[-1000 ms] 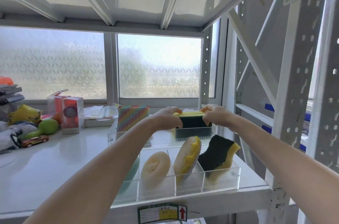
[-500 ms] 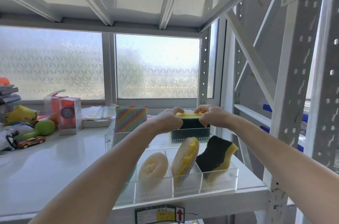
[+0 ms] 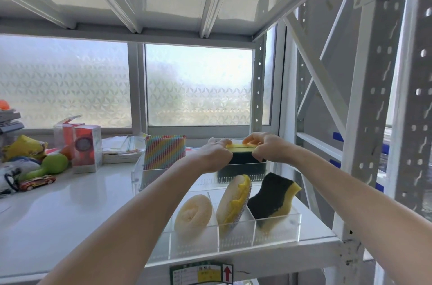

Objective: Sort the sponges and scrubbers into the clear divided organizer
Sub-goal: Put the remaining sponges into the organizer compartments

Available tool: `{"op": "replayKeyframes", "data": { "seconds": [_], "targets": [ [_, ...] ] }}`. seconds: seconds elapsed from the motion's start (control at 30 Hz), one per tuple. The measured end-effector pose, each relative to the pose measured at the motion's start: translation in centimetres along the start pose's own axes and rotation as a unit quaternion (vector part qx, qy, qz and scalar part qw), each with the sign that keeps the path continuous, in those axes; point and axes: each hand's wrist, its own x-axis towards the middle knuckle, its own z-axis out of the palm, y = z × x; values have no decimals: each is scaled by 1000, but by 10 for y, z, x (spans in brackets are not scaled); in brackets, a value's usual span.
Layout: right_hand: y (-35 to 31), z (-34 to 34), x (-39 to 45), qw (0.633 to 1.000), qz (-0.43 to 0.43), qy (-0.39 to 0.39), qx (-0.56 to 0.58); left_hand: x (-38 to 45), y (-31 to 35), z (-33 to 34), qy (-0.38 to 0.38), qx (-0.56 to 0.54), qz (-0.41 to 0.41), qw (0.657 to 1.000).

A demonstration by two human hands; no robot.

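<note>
A clear divided organizer (image 3: 236, 241) sits on the white shelf, near its front right corner. Both hands hold a yellow-and-dark-green sponge (image 3: 240, 156) upright in the organizer's back right compartment: my left hand (image 3: 214, 155) grips its left end, my right hand (image 3: 263, 148) pinches its top right edge. The front compartments hold a round cream scrubber (image 3: 192, 214), a yellow-and-silver scrubber (image 3: 233, 200) and a black-and-yellow curved sponge (image 3: 272, 198). A rainbow-striped sponge (image 3: 164, 151) stands in the back left compartment.
On the shelf's left lie red-and-clear boxes (image 3: 84, 146), a green toy (image 3: 52, 165), a toy car (image 3: 37, 182), a yellow bag (image 3: 22, 146) and papers (image 3: 119, 144). A frosted window is behind. A perforated rack post (image 3: 364, 144) stands at the right.
Both hands have lowered the yellow-and-green sponge slightly into the back right compartment, and their fingers have drawn closer together along its top.
</note>
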Motion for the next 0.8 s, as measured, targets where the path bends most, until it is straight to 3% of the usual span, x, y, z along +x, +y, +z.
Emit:
{"op": "replayKeyframes", "data": {
  "seconds": [0.43,0.67,0.8],
  "targets": [
    [-4,0,-4,1000,5,-16,2,-2,-1,-3,-10,20,-2,1000],
    [-31,-8,-2,994,-93,51,32,-20,-15,-44,124,-20,72,989],
    [-66,10,14,990,-132,48,19,-32,-47,-87,186,-38,1,982]
  ]
}}
